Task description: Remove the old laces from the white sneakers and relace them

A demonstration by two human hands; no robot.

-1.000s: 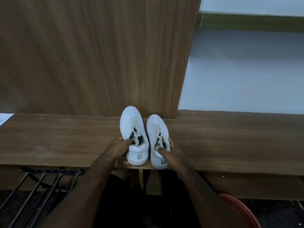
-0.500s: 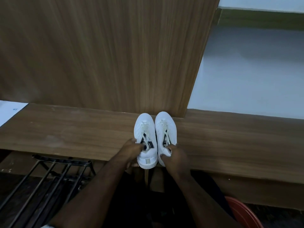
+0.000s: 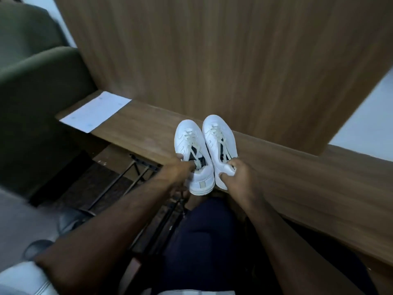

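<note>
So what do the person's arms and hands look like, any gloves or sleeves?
Both hands, the left hand and the right hand, are bare: no gloves, and no rings or watch that I can see. The forearms are uncovered too. A white sleeve edge shows near the left elbow.

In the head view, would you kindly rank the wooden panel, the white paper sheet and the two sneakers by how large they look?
1. Wooden panel, by far the largest.
2. White paper sheet.
3. Left sneaker and right sneaker: they look alike in size, so I would not rank one above the other.
</note>
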